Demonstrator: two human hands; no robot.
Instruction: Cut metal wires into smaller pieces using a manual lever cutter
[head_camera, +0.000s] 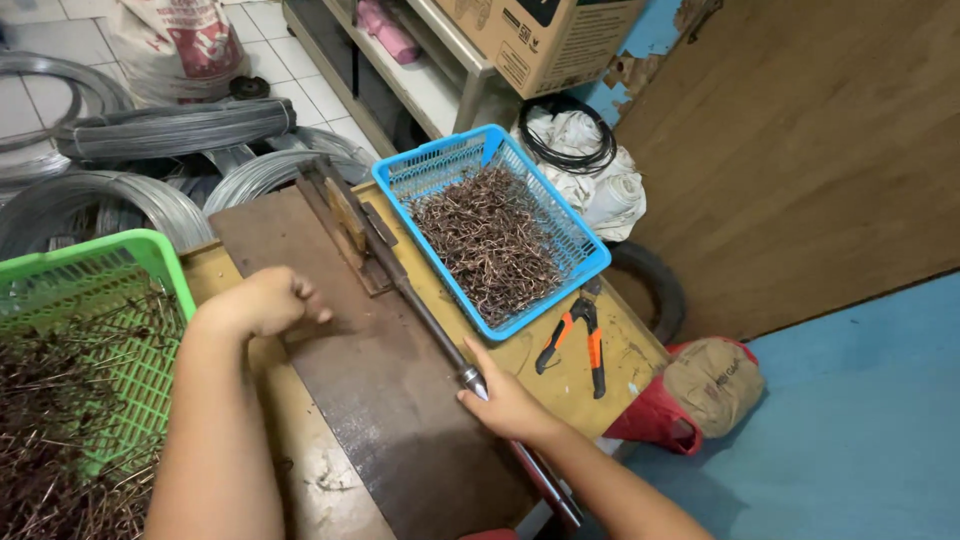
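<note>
Dark steel bench plate (380, 390): flat on the workbench, under both hands. Long lever handle (430, 320) of the bending jig runs diagonally across it. Right hand (505, 400) is wrapped around that handle near its lower end, fingers closed on the bar. Left hand (265, 300) rests fisted on the plate, left of the lever; contents cannot be told. Blue basket (590, 255) of bent wire pieces sits just beyond the lever. Orange-handled pliers (580, 335) lie right of the right hand.

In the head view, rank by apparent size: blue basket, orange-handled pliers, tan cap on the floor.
1. blue basket, clearly largest.
2. tan cap.
3. orange-handled pliers, thin, so it covers the least area, though roughly as long as the cap is wide; the cap also lies farther away, on the floor.
</note>
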